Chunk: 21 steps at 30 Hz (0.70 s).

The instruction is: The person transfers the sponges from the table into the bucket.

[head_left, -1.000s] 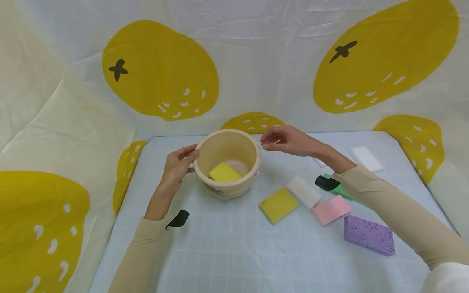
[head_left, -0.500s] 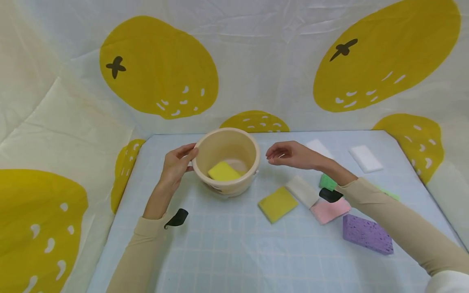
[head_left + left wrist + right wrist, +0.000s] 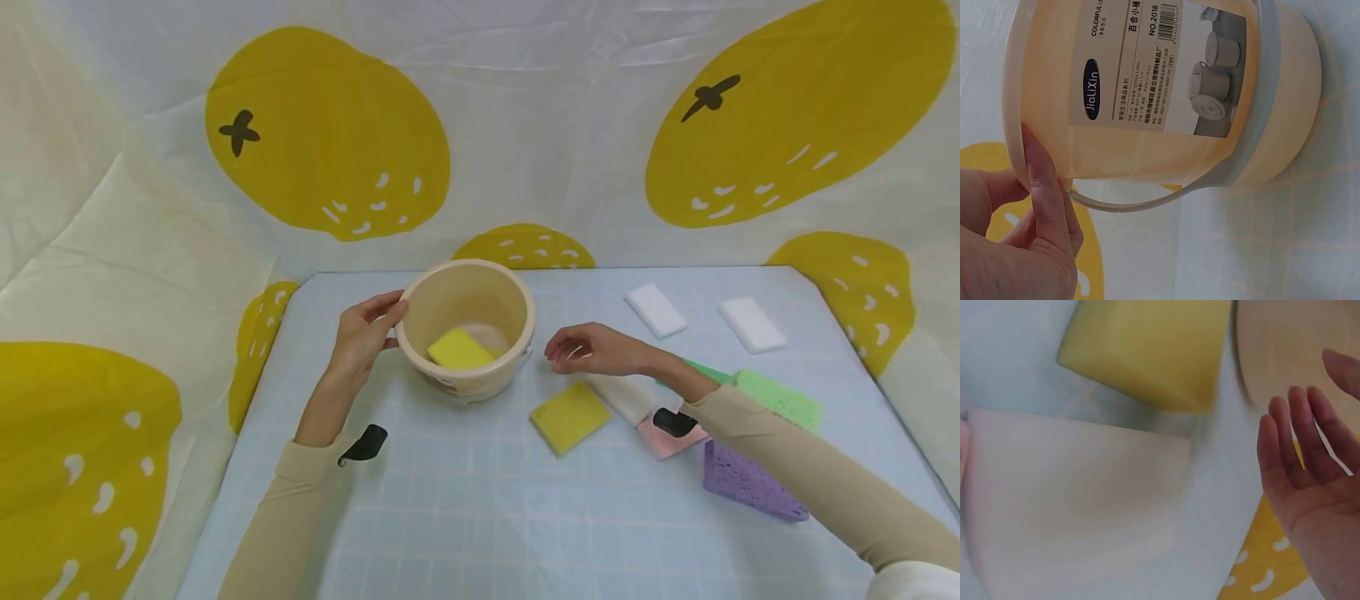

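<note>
Right now, left hand [image 3: 362, 335] pinches the cream bucket [image 3: 480, 386] by its rim, around nine o'clock | yellow sponge [image 3: 459, 351] sits inside, toward six | mustard sponge [image 3: 570, 419] lies outside, at the bucket's four | right hand [image 3: 594, 349], fingers loosely curved, grasping nothing, just past three.

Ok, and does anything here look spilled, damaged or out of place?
Nothing stands out: the round cream plastic bucket holds a flat yellow rectangular sponge, and I see no spill or tear. One caveat: the beige right sleeve partly covers the speckled purple rectangular sponge, so I can't check all of it.
</note>
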Each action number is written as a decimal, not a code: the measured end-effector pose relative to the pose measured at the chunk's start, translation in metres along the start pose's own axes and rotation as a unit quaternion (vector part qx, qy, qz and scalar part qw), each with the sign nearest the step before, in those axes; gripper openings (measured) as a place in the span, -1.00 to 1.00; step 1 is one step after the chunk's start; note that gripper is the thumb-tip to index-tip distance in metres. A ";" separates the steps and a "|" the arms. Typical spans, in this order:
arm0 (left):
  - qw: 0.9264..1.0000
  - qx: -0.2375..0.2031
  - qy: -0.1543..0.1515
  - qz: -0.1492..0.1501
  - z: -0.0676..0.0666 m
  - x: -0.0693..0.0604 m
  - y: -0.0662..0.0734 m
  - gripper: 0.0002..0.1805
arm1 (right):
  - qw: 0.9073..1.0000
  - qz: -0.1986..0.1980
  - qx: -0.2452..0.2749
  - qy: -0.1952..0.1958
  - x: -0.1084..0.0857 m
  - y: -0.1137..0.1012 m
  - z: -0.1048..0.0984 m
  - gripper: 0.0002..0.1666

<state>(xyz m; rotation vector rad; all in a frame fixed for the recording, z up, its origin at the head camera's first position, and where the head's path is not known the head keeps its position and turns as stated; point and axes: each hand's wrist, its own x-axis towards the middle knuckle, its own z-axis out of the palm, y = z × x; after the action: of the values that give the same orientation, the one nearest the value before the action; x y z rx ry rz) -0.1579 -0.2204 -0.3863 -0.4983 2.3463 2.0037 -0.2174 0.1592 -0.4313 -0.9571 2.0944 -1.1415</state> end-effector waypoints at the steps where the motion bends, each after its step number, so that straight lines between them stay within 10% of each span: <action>1: 1.000 0.000 0.000 0.000 0.000 0.000 0.000 -0.51 | 1.000 0.001 0.000 -0.003 0.000 0.002 0.001 -0.59; 21: 0.999 -0.029 -0.016 0.024 -0.001 -0.001 -0.002 -0.52 | 0.994 0.033 -0.042 -0.097 0.001 0.022 0.022 -0.63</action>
<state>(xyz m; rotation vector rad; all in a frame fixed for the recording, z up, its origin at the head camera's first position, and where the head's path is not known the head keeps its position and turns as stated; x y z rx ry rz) -0.1559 -0.2212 -0.3875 -0.4125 2.3093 2.0894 -0.2083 0.1569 -0.4608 -0.9886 2.0135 -0.8961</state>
